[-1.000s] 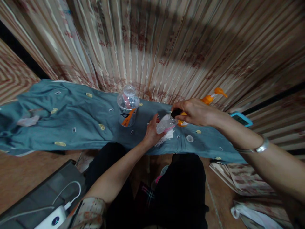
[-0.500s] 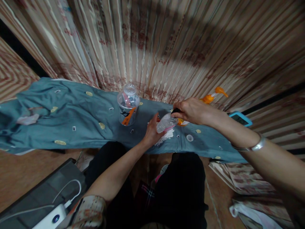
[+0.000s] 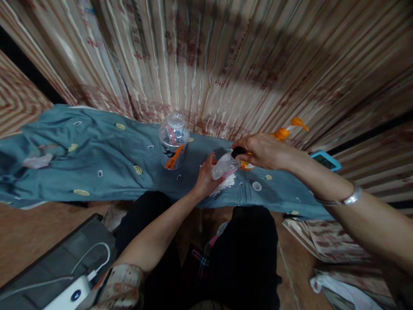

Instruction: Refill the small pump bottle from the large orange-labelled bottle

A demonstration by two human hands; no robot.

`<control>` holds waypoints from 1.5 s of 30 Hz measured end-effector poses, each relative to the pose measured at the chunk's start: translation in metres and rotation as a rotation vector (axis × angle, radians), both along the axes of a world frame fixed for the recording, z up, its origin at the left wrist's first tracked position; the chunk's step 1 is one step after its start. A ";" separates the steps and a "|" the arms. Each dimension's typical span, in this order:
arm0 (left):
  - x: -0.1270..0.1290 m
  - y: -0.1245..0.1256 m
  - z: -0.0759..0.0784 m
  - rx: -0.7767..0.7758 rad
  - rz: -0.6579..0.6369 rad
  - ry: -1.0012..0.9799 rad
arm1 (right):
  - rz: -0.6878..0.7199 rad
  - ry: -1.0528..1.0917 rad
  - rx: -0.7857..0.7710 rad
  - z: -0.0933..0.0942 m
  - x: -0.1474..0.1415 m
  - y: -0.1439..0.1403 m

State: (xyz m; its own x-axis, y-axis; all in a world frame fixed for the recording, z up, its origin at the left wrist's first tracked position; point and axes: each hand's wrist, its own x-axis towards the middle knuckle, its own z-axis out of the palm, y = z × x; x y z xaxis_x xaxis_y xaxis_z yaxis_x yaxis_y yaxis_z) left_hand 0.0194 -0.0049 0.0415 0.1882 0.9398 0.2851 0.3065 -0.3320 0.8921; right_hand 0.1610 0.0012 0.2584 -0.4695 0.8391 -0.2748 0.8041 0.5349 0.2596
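Observation:
My left hand (image 3: 206,177) is wrapped around a clear plastic bottle (image 3: 222,168), which leans up to the right over a white, scallop-edged piece (image 3: 227,185) on the cloth. At the bottle's upper end, my right hand (image 3: 263,150) pinches a small black cap-like piece (image 3: 238,151). Whether this piece is seated on the mouth or just above it I cannot make out. Behind the right hand stands an orange pump bottle (image 3: 280,133), partly hidden by that hand. A small round white lid (image 3: 257,186) lies on the cloth below the right wrist.
A large clear jar (image 3: 174,146) with an orange label stands to the left on the teal cloth (image 3: 112,146). A blue-framed device (image 3: 325,160) sits at the right, and a pale crumpled piece (image 3: 38,161) at the far left. A curtain (image 3: 200,64) hangs behind.
My right hand and the black piece have shifted very slightly, and more of the black piece shows. My left hand and the bottle stay in place.

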 end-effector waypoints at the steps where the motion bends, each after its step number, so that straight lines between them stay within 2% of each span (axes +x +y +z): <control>1: 0.000 0.000 0.000 -0.001 -0.001 -0.002 | 0.000 -0.007 0.010 -0.001 -0.001 0.000; 7: 0.000 -0.001 0.001 -0.017 0.010 -0.006 | -0.040 -0.085 0.116 -0.007 -0.002 0.000; 13: -0.001 -0.001 0.001 -0.007 -0.004 -0.015 | -0.042 0.028 0.016 -0.004 0.002 0.001; 19: 0.000 0.002 -0.005 0.024 0.000 -0.012 | 0.044 0.149 -0.018 0.005 0.007 0.001; 28: 0.000 0.001 -0.002 0.016 -0.006 -0.012 | -0.005 0.030 -0.017 0.003 -0.001 -0.002; 34: 0.000 0.003 -0.004 0.027 -0.013 -0.005 | -0.028 -0.088 0.044 -0.002 -0.003 0.004; 45: 0.000 0.004 -0.006 0.037 0.009 0.002 | 0.029 -0.027 0.000 0.006 -0.005 0.001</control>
